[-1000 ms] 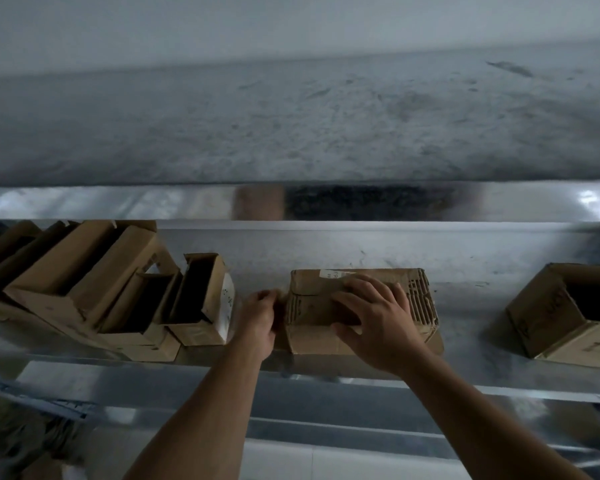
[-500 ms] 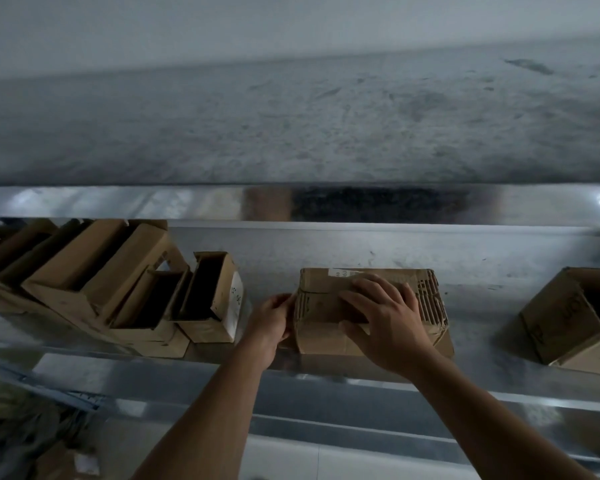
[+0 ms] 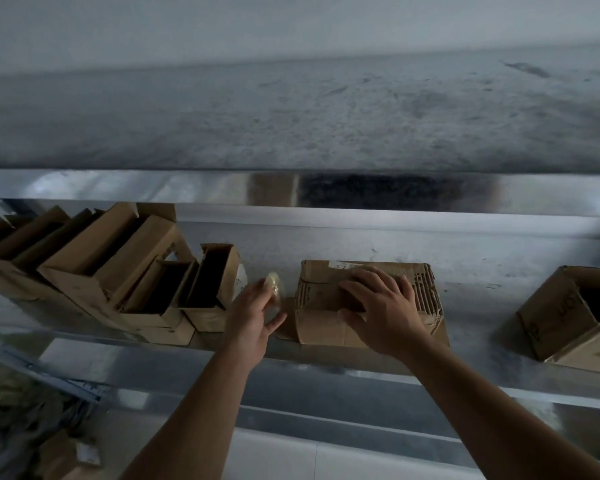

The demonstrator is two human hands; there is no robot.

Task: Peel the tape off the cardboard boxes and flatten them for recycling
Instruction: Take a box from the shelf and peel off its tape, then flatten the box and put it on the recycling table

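Cardboard box [image 3: 326, 327], closed and creased, sits in the middle of a metal shelf [image 3: 482, 317], its front face close to the shelf's front lip and its back clear of the rear wall. Overhead, a shiny beam [image 3: 118, 188] runs the full width and caps the headroom above the box. To the right, a broad strip of bare shelf separates it from an open carton [image 3: 568, 317], well apart. To the left the gap is tighter: a small open box [image 3: 219, 282] stands near, and behind that a leaning row of open boxes [image 3: 101, 265] fills the shelf to the frame's edge.

The right hand [image 3: 385, 313] lies flat on the box's top, fingers spread wide and the thumb down over the front face. The left hand [image 3: 253, 317] is just beside the box's left end, not touching it, and holds a pale, translucent scrap of tape [image 3: 274, 289] between its raised fingers and thumb; the scrap is blurred.
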